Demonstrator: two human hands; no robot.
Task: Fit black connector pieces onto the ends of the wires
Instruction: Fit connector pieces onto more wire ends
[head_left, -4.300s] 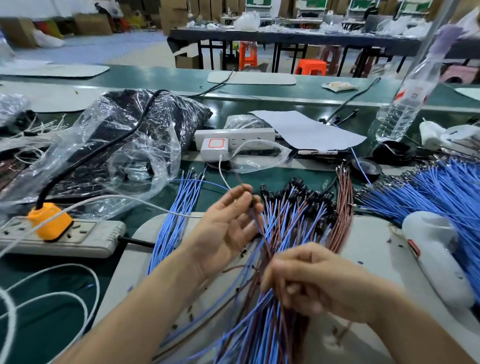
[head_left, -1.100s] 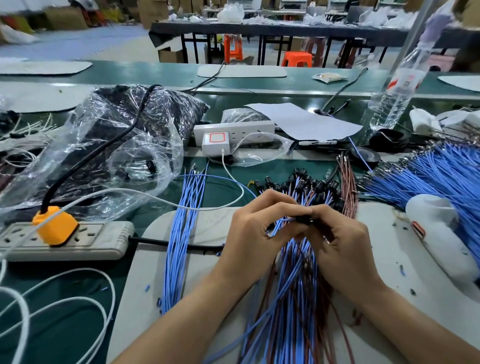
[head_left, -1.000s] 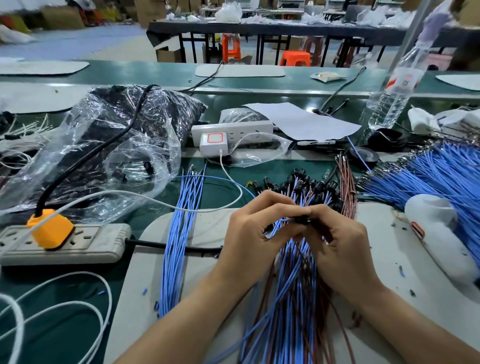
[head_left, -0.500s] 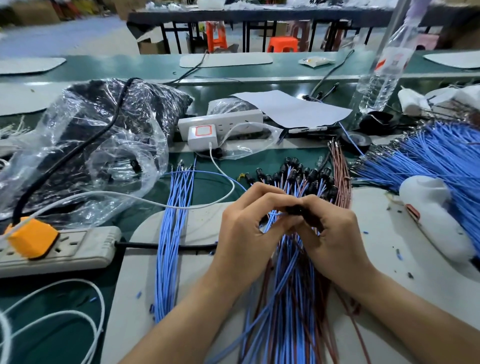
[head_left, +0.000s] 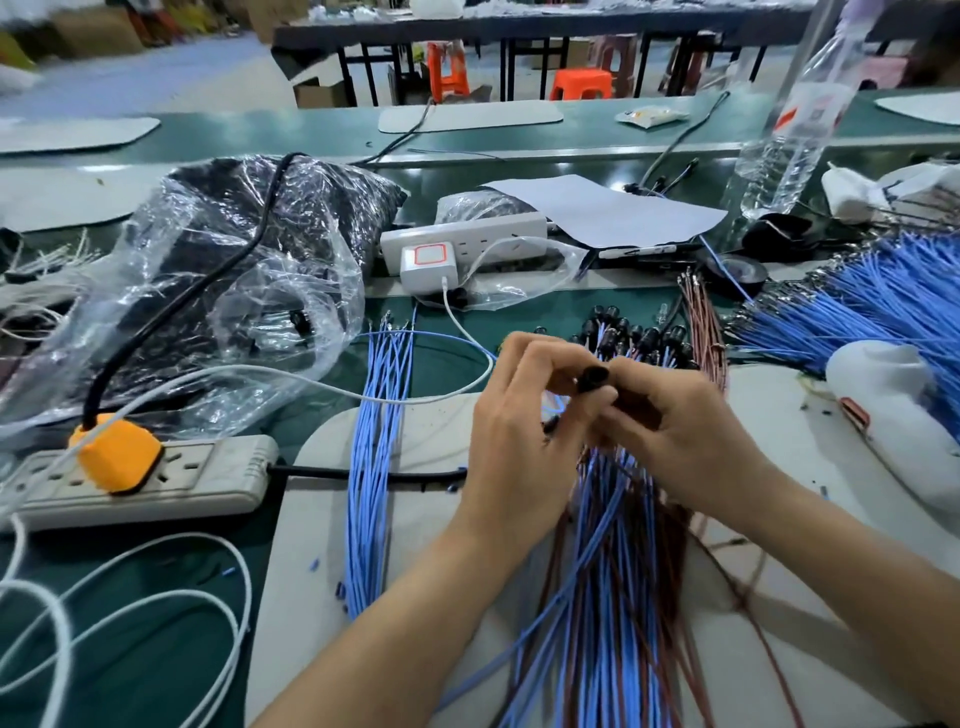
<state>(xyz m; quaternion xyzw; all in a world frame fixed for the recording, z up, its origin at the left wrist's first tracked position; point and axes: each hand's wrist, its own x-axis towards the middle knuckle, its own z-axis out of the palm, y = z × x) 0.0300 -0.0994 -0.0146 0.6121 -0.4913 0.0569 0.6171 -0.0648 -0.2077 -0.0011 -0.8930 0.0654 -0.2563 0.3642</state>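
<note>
Workbench (head_left: 447, 364); black connector (head_left: 592, 376) between fingers (head_left: 558, 371)

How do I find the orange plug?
Look left on the green workbench, before the clear plastic bag. A grey power strip lies there, holding the orange plug. Unlike the white charger farther back, it trails a black cable.

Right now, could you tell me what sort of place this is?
Likely a wire-harness assembly workshop: piles of blue wires, a green workbench, left hand and right hand pinching a black connector.
</note>
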